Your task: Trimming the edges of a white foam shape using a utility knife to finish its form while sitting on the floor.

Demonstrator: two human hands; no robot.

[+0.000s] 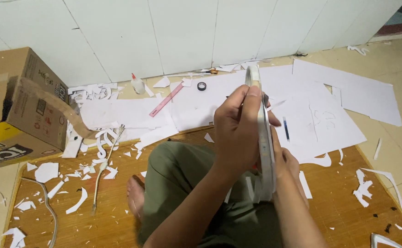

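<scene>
My left hand (238, 131) grips a thin white ring-shaped piece (264, 138), seen edge-on and held upright in front of me. Its thumb presses along the rim near the top. My right hand (287, 166) sits behind and below the ring, mostly hidden by it, with fingers on its far side. Both hands hover over my lap, above my green trousers (182, 183), as I sit on a woven mat (113, 206).
White paper sheets (348, 92) and scraps cover the floor ahead. A pink ruler (166, 100), a glue bottle (137, 84) and a black tape roll (202, 86) lie near the white wall. A cardboard box (22, 101) stands at left. A pen (286, 129) lies on paper.
</scene>
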